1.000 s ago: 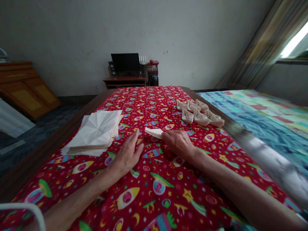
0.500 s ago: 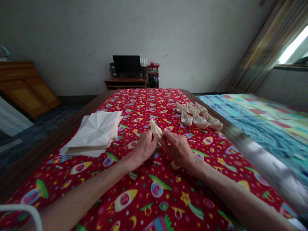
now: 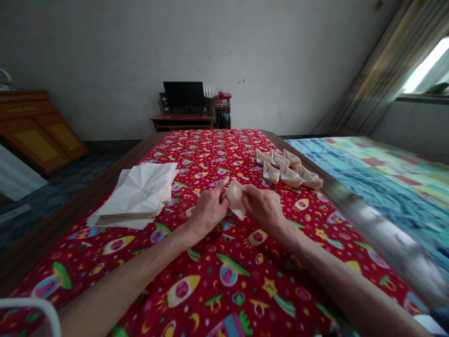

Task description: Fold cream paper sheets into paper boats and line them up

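Note:
Between my two hands, just above the red patterned cloth (image 3: 196,290), is a small folded piece of cream paper (image 3: 236,197). My left hand (image 3: 210,206) pinches its left edge, with the index finger pointing up and away. On the other side my right hand (image 3: 264,205) grips the right edge between thumb and fingers. To the left lies a stack of creased white paper sheets (image 3: 140,187). Several finished-looking folded paper boats (image 3: 289,175) sit in two rows at the right, beyond my right hand.
A wooden table edge (image 3: 372,220) runs along the right side, beside a bed with a patchwork cover (image 3: 379,173). At the far end stand a monitor (image 3: 184,96) and a red telephone (image 3: 223,95). A white curved tube (image 3: 38,303) crosses the lower left corner.
The folded paper has been turned from a narrow upright shape to a broader, opened diamond facing me. My right hand has shifted slightly right, and my left index finger has extended.

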### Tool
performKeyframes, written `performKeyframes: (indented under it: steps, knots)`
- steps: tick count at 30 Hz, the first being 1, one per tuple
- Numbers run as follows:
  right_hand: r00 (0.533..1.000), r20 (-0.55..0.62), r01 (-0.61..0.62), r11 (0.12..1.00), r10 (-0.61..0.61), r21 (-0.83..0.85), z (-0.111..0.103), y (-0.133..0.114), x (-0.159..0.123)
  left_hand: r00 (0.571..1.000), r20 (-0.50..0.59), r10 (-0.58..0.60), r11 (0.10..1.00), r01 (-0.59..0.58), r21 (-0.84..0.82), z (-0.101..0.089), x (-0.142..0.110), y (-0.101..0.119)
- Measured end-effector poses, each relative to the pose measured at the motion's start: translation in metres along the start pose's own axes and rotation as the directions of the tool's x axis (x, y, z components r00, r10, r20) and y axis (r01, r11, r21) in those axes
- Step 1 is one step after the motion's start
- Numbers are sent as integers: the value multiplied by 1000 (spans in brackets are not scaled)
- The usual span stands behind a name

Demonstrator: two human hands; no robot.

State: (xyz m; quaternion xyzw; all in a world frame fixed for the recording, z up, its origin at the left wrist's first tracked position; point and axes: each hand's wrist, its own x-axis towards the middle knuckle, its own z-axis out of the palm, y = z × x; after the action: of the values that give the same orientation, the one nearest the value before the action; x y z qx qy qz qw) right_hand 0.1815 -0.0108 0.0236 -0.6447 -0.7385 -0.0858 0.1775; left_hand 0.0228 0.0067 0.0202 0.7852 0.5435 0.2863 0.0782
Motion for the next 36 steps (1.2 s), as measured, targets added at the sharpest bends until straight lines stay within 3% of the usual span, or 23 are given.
performKeyframes:
  steps: [11, 17, 22, 27, 31, 36]
  knots:
    - [997, 56, 50, 998, -53, 47, 12, 6, -4, 993, 43, 111, 992, -113, 54, 4, -1, -14]
    - [993, -69, 99, 993, -95, 57, 25, 12, -2, 996, 78, 53, 999, -53, -9, 13, 8, -15]
    - [996, 75, 38, 996, -44, 75, 29, 11, 5, 977, 97, 192, 979, -184, -88, 14, 8, -18]
    - [985, 109, 117, 983, -133, 138, 18, 10, 1, 929, 147, 339, 938, -346, 26, 10, 2, -26]
    - [963, 173, 208, 978, -208, 20, 14, 11, -4, 867, 207, 454, 865, -485, 131, 6, 1, -34]
    - [922, 222, 343, 935, -318, -88, 13, 14, -6, 833, 263, 486, 834, -533, 145, 3, -1, -39]
